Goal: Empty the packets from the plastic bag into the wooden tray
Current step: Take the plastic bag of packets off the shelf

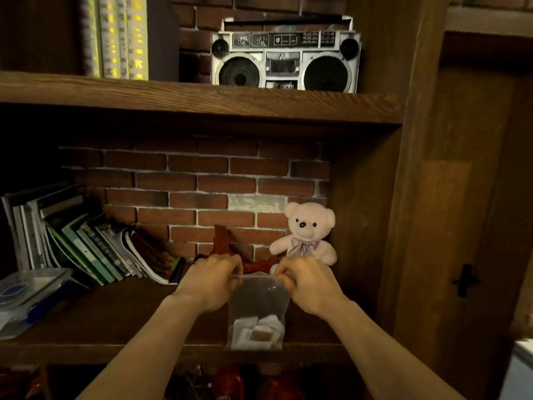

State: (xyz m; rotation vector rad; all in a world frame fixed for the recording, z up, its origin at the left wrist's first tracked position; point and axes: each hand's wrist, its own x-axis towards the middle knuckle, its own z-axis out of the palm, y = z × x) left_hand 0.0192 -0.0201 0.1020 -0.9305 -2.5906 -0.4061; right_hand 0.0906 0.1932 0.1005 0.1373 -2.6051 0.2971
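The plastic bag (258, 304) is hanging between the left hand (213, 280) and the right hand (305, 281), with the packets (255, 332) lying in its bottom, before the lower shelf (115, 313). On that shelf, leaning books (86, 241) are standing at the left, a teddy bear (307, 235) is sitting at the right behind the hands, and a lidded container (26, 295) is lying at the far left. A boombox (285, 56) is sitting on the upper shelf (202, 102) above, right of upright books (115, 36).

- A single head-worn camera faces a wooden bookshelf (202, 102) at close range, angled slightly downward.
- Both forearms enter from the bottom edge, meeting near lower centre.
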